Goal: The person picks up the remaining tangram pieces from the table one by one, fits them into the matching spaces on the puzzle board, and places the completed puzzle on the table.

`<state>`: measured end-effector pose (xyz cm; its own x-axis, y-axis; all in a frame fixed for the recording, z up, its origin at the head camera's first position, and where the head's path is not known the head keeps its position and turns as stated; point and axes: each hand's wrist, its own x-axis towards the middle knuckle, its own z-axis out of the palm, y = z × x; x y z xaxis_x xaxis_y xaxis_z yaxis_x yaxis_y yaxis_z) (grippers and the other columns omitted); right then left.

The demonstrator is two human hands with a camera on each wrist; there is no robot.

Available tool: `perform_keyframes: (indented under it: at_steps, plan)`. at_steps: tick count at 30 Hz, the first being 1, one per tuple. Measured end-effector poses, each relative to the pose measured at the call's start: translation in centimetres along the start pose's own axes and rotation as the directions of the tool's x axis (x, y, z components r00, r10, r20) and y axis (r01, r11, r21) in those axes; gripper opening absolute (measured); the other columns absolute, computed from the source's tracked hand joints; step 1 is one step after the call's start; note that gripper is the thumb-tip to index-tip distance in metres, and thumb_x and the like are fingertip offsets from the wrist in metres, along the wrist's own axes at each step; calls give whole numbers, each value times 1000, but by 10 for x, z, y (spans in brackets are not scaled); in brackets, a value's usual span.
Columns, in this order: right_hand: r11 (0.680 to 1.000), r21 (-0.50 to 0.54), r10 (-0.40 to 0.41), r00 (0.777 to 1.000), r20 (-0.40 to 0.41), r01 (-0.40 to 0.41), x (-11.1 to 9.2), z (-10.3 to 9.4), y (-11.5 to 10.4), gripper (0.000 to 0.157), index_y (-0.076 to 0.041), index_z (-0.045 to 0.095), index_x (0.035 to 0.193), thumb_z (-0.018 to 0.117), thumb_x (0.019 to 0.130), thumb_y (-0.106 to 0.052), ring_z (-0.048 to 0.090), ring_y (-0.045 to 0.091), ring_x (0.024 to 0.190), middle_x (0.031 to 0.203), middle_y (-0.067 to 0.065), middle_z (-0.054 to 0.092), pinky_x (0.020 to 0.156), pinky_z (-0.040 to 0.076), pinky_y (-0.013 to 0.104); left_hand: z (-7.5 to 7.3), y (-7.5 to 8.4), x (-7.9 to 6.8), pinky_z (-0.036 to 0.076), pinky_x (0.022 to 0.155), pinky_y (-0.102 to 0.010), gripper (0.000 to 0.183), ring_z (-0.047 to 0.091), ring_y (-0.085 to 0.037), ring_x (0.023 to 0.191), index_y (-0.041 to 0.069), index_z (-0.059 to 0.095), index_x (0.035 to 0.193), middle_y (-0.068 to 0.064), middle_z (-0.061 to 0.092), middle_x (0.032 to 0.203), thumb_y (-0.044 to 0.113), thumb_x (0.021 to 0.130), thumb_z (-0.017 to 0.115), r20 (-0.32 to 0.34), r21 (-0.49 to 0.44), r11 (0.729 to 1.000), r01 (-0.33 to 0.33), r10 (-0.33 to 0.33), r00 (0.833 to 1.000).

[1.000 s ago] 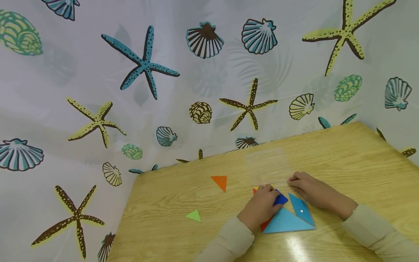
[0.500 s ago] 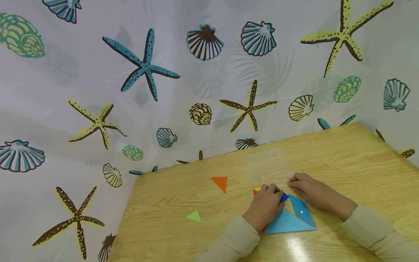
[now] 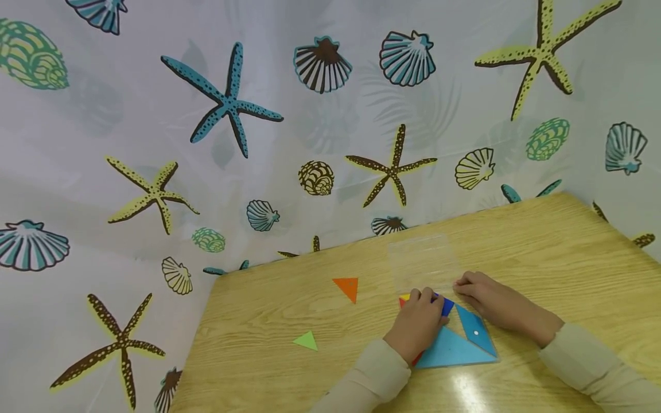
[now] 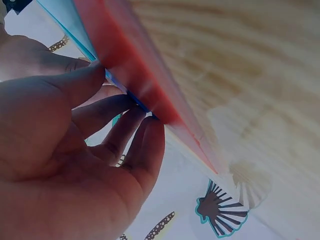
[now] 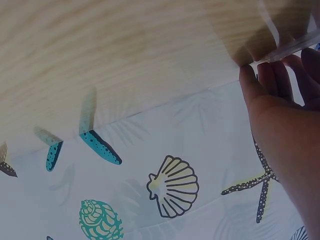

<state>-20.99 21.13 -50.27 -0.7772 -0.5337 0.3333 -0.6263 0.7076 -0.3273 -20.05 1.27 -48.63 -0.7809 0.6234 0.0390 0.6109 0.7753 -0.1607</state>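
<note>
A tangram lies in a shallow clear plastic case. My left hand is over it, thumb and fingertips on a dark blue piece. In the left wrist view, the curled fingers meet that blue piece beside the red piece. A large light blue triangle fills the near side, and a blue parallelogram with a white dot lies at the right. A yellow piece shows past my left fingers. My right hand pinches the case's far right corner; the right wrist view shows the clear edge between its fingers.
The clear lid lies flat behind the case. An orange triangle and a light green triangle lie loose to the left on the wooden table. A shell-and-starfish patterned cloth hangs behind.
My left hand has shifted slightly right and turned the dark blue piece, which now sits farther back by the parallelogram's tip. The right hand has stayed at the case corner.
</note>
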Motion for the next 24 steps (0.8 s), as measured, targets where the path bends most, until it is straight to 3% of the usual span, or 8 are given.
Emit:
perform_keyframes:
  at_steps: [8, 18, 24]
  plan:
    - [1000, -8, -22, 999, -23, 22, 0, 3, 2, 24, 5, 65, 110, 61, 86, 2, 55, 26, 100, 106, 9, 56, 80, 49, 39, -4, 1, -2, 43, 80, -17, 40, 46, -11, 94, 23, 61, 122, 5, 53, 112, 46, 91, 53, 2, -11, 999, 43, -43, 999]
    - [1000, -12, -9, 1000, -13, 9, -2, 2, 2, 25, 3, 65, 113, 61, 88, 0, 54, 25, 100, 107, 7, 56, 81, 49, 39, 3, -2, -1, 42, 86, -20, 42, 49, -12, 98, 23, 60, 126, 5, 54, 115, 47, 93, 50, -34, 69, 997, 34, -32, 999]
    - [1000, -14, -8, 1000, -11, 8, -3, 1, 1, 26, 4, 65, 112, 61, 87, 1, 54, 25, 100, 106, 8, 56, 81, 49, 38, 6, -5, -4, 44, 83, -20, 38, 48, -11, 96, 20, 64, 118, 5, 54, 112, 46, 92, 52, -19, -33, 998, 48, -49, 999]
